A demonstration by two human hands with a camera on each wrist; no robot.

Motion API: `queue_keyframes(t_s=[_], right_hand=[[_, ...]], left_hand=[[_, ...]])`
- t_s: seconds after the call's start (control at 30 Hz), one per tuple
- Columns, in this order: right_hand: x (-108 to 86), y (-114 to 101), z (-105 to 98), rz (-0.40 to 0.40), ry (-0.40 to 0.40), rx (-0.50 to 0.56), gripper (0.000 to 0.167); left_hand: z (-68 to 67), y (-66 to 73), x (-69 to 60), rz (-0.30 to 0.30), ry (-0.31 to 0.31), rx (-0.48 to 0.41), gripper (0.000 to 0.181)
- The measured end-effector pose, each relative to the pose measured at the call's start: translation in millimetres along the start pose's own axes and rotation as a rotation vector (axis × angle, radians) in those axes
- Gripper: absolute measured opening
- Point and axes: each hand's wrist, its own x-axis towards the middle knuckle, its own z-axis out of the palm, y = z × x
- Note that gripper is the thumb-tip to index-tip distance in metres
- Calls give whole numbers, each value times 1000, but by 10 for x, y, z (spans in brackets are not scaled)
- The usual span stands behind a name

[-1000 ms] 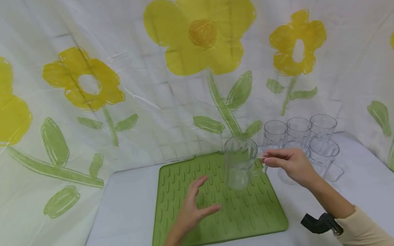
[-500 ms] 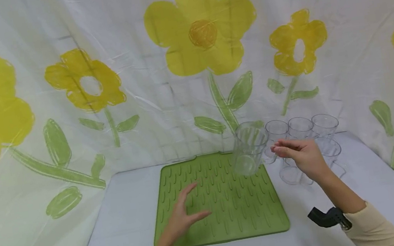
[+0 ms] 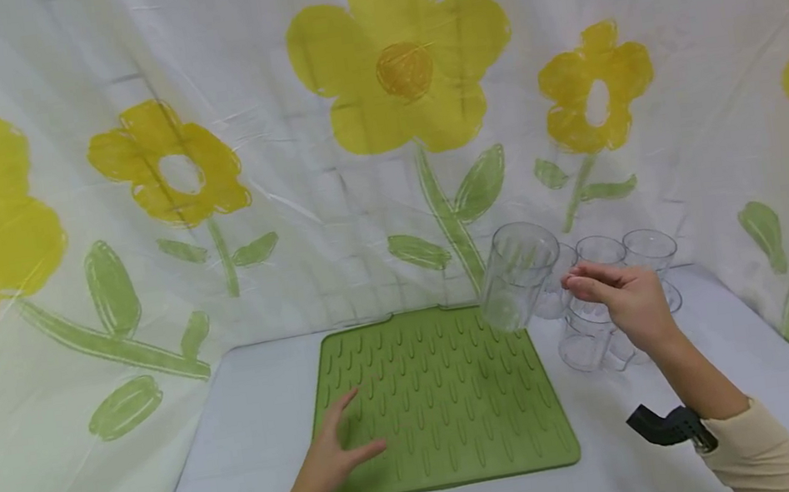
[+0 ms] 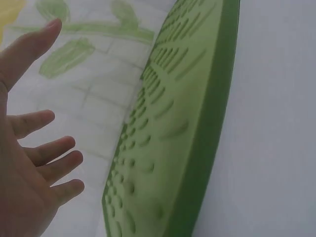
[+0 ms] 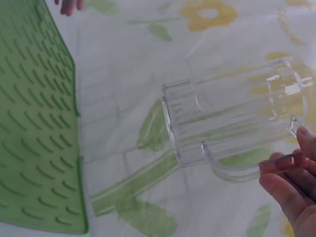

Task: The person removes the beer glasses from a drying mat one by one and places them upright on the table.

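Note:
A clear mug [image 3: 518, 277] hangs in the air by the back right corner of the green drying mat [image 3: 440, 408], tilted slightly, its rim upward. My right hand [image 3: 626, 304] pinches its handle; the right wrist view shows fingers and thumb of that hand [image 5: 298, 185] round the handle of the mug [image 5: 232, 116]. Over the mat's front left part floats my left hand [image 3: 322, 462], thumb and fingers spread apart. The left wrist view has this hand [image 4: 32, 182] holding nothing, beside the mat [image 4: 185, 113].
Several clear mugs stand grouped to the right of the mat, among them a back right mug [image 3: 650, 245] and a front mug [image 3: 582, 352]; my right hand partly hides them. A white curtain [image 3: 303, 242] with yellow flowers rises behind the white table [image 3: 241, 444].
My right hand has carried the mug up and to the right, from above the mat toward the grouped mugs. My left hand has drawn back to the left and nearer the mat's front edge.

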Motion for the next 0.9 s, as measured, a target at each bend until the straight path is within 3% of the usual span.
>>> queue_keyframes(t_s=[0.17, 0.37, 0.63, 0.73, 0.9], right_hand=[[32, -39, -50, -24, 20, 45, 12], [51, -78, -141, 6, 52, 48, 12], [71, -90, -236, -22, 117, 96, 13], [95, -101, -253, -27, 128, 121, 14], [122, -145, -305, -28, 141, 89, 13]], left_hand=[[-122, -136, -45, -21, -1, 52, 95], [-269, -278, -127, -59, 10, 150, 99], [-348, -402, -196, -137, -27, 333, 117], [-373, -453, -234, -125, -27, 391, 118], [-368, -531, -261, -79, -36, 412, 109]])
